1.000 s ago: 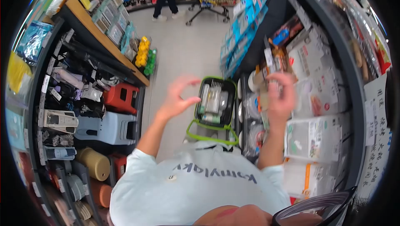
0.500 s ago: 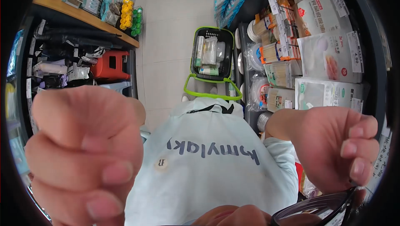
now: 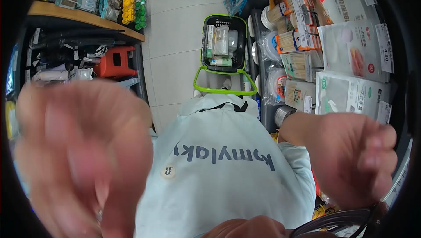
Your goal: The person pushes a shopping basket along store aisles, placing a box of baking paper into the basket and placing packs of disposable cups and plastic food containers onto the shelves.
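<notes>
My left hand is raised close to the camera on the left side, large and blurred, with its fingers smeared by motion. On the right, near the glasses, my right hand is held up with its fingers curled; nothing shows in it. A black basket with a green rim stands on the floor ahead, holding several packages, and its green handle is folded toward me. Neither hand touches the basket.
Shelves on the right carry packs of disposable gloves, bundled skewers and wrapped round items. Left shelves hold a red stool and dark goods. Yellow and green items hang beyond. Tiled floor runs between.
Both hands have come from out over the aisle to near the camera. The view has tilted down, and the distant person and cart have left it. The left hand's fingers have blurred.
</notes>
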Motion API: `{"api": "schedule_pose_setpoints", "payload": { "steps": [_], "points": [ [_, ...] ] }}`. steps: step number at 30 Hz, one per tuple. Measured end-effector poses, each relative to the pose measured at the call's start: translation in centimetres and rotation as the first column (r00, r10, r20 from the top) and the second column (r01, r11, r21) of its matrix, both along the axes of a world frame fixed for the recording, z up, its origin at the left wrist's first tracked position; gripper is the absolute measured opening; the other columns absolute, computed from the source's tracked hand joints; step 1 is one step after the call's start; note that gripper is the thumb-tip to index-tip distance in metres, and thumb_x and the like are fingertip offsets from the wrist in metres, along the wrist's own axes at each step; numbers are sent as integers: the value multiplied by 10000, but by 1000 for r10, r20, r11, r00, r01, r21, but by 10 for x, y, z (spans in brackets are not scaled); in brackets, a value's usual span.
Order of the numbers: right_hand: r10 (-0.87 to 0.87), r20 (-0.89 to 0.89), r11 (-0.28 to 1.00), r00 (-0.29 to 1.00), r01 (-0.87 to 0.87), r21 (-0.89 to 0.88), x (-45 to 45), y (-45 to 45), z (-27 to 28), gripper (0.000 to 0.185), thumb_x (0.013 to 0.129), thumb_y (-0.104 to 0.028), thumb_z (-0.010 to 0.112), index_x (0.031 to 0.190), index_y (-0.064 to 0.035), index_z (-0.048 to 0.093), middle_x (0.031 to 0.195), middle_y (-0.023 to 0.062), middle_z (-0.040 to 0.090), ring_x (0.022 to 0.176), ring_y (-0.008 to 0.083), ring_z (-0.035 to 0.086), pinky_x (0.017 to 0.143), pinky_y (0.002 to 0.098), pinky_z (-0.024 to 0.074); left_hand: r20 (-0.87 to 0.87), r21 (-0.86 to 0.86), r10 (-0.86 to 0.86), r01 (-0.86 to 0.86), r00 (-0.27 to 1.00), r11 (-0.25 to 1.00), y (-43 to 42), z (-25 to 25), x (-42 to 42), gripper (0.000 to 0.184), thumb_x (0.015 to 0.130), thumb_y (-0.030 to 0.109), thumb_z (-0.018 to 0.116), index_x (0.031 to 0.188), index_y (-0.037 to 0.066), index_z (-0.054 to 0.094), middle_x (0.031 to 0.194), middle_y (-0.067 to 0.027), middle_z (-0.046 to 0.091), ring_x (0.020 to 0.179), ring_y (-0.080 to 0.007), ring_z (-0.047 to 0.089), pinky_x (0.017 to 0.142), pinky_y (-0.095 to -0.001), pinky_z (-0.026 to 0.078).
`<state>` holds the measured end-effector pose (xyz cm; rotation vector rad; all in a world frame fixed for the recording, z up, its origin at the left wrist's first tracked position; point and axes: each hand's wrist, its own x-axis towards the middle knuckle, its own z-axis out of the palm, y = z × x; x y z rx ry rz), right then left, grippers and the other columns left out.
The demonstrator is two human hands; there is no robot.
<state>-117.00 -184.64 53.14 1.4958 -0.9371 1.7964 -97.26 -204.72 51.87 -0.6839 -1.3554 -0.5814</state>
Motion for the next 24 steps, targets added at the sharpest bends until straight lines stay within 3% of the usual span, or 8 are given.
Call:
{"api": "schedule_pose_setpoints", "payload": {
  "steps": [2,5,7,8,10,12,17,24],
  "points": [
    [207,-30,971,978,-201,130,-24,11,-35,484,1057,-437,419,1259,-17,551,1032,140,639,622,163,499,593,337,323,245,178,270,-317,931,932,0,-22,-23,603,1017,636,373,1270,116,541,1041,-183,686,804,-278,649,724,-413,540],
    [-27,382,918,924,-128,374,-41,-25,-137,332,988,-176,605,1228,48,554,1042,148,655,777,184,614,789,331,515,642,466,70,-461,764,755,-4,-136,-64,278,994,231,547,1163,13,516,955,-147,647,814,-227,642,764,-348,531],
    [-350,399,534,847,-169,829,-55,-24,-236,293,973,-131,621,1235,-10,570,1034,77,644,859,170,613,838,314,497,929,371,-274,-586,250,721,2,-237,-61,322,951,125,648,1247,37,555,974,-28,597,930,-128,560,826,-278,463],
    [-387,390,482,836,-177,858,-56,-25,-239,365,959,-210,643,1262,-23,568,1067,104,654,935,227,638,884,368,501,918,396,-310,-591,247,703,2,-247,-64,415,928,150,679,1303,41,537,1000,-75,668,944,-178,622,858,-334,482],
    [-253,-123,-50,960,113,992,-48,10,-349,434,943,-309,644,1258,-16,588,1105,147,656,1039,305,631,918,439,496,859,374,-495,-502,-130,780,29,-344,-45,471,902,199,696,1327,74,535,1050,-113,683,1009,-240,644,899,-400,478],
    [-167,133,-79,977,-148,986,-20,55,-435,392,928,-368,649,1119,-25,664,1152,180,641,1097,367,597,911,466,483,884,-238,124,-204,-450,950,68,-374,-20,499,872,249,706,1316,83,549,1095,-155,685,1063,-309,649,939,-494,461],
    [-428,378,-328,821,-531,781,-8,113,-512,433,958,-449,593,995,-31,698,1004,211,706,967,418,652,817,510,501,787,4,-216,-345,-578,939,103,-464,28,420,850,284,705,1208,82,619,1014,-164,703,1077,-358,635,966,-540,450],
    [-151,141,-723,979,-206,660,-41,96,-513,566,1018,-494,404,1086,-30,720,1111,229,704,1061,426,658,911,518,513,713,-121,-178,-369,-679,922,104,-481,32,294,814,307,710,1044,125,701,1001,-158,706,1041,-351,649,862,-475,534]
  ]
}}
